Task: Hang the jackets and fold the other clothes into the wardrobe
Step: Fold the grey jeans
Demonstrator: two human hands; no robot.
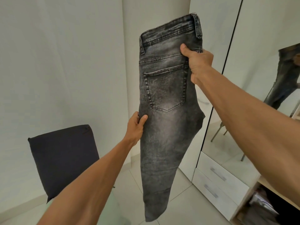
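Jeans (164, 98) are hanging in mid-air, folded lengthwise, waistband up and back pocket facing the camera, legs dangling above the tiled floor (186, 200). The right hand (197, 62) is gripping their right edge just under the waistband, thumb pressing on the front. The left hand (136, 125) is pinching the left edge just below the pocket. A dark chair (63, 158) is standing at lower left; the wardrobe (227, 189), with its mirror door (259, 70), is standing to the right.

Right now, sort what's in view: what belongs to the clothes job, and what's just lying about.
Job: jeans, gripped by left hand and right hand; wardrobe.
Lying about: chair; floor.
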